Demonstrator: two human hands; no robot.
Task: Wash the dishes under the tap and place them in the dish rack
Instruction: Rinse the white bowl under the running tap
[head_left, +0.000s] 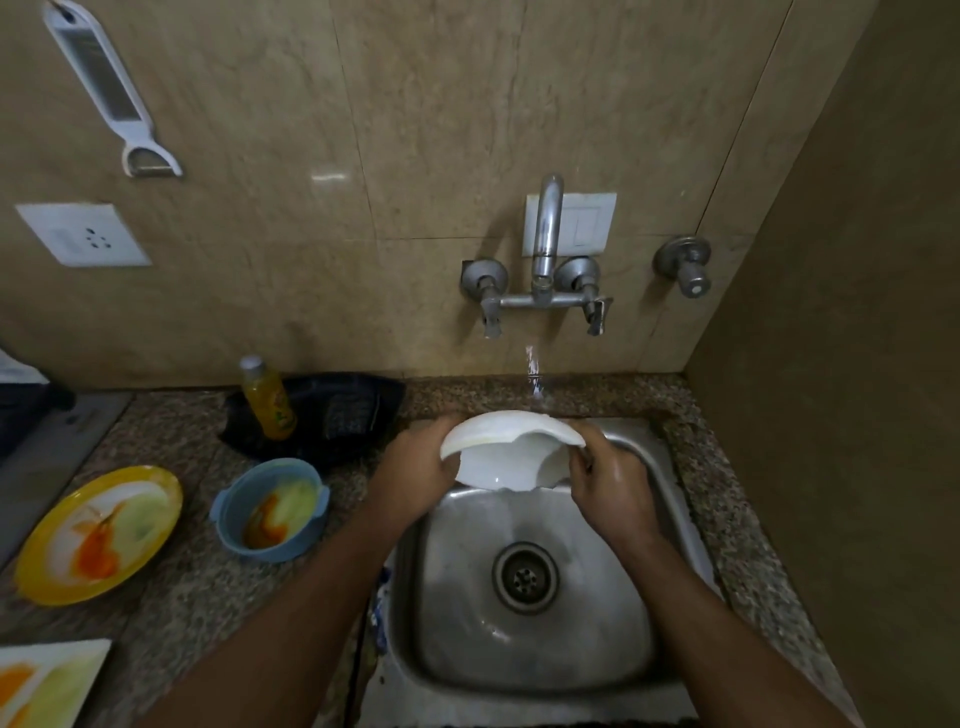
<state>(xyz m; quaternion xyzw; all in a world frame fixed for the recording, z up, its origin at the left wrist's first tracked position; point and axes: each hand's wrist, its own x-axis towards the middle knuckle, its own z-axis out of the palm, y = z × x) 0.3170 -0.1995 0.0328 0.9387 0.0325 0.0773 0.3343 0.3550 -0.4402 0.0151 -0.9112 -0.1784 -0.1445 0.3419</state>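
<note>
Our left hand (415, 462) and right hand (605, 480) each grip a rim of one white plate (506, 457), tilted over the sink (644, 649) at the bench's back edge, under the tap (545, 244) stream. It looks wet, slippery and breakable; the rims give the surest hold. Left on the bench: one blue bowl (270, 509), one yellow plate (98, 535), one black dish rack (337, 415).
</note>
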